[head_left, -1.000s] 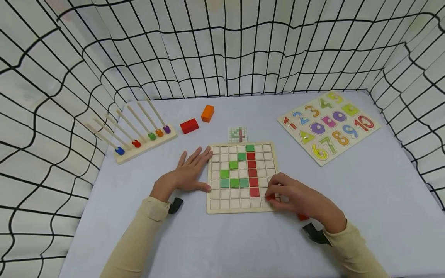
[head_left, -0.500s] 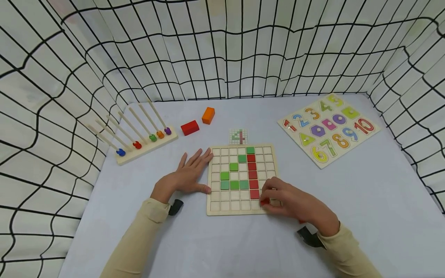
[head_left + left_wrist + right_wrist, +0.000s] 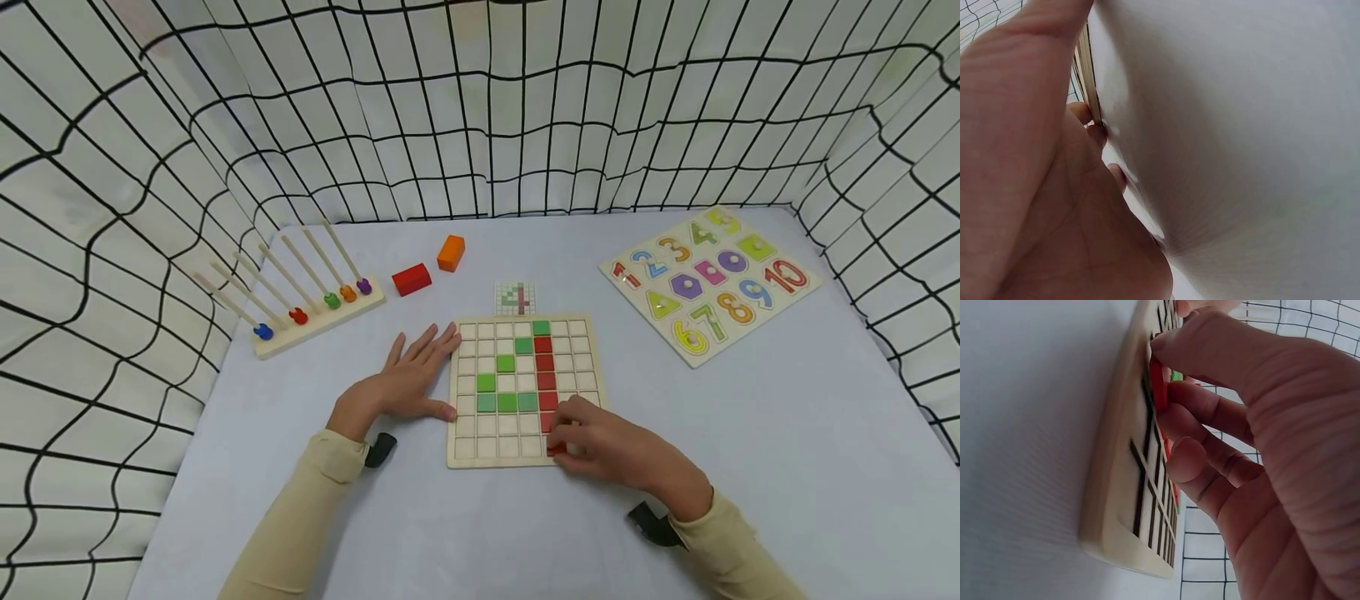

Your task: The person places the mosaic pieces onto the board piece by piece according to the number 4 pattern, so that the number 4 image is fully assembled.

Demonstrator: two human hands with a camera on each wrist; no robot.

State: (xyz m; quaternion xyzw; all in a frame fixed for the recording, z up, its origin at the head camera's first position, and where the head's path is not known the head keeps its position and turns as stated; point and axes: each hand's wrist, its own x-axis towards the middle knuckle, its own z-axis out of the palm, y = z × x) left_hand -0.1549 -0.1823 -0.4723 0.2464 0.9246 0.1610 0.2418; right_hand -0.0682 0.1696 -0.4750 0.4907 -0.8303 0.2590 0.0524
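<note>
A wooden grid board (image 3: 498,450) lies flat on the white table, with green tiles (image 3: 507,402) and a column of red tiles (image 3: 545,381) set in its squares. My right hand (image 3: 611,446) pinches a red tile (image 3: 1159,384) between thumb and fingers over the front row, just below the red column. In the right wrist view that tile is tilted, one edge at the board. My left hand (image 3: 401,383) lies with spread, straight fingers against the board's left edge. Fingertips and thumb touch that edge; the left wrist view shows mostly palm and cloth.
Behind the board lies a small printed pattern card (image 3: 515,297). A red block (image 3: 412,280) and an orange block (image 3: 451,253) sit farther back. A peg stand with beads (image 3: 322,319) is at left, a number puzzle board (image 3: 711,283) at right. Black netting (image 3: 487,133) encloses the table.
My right hand has moved left across the board's front with the red tile, from the right edge to below the red column. My left hand has stayed in place.
</note>
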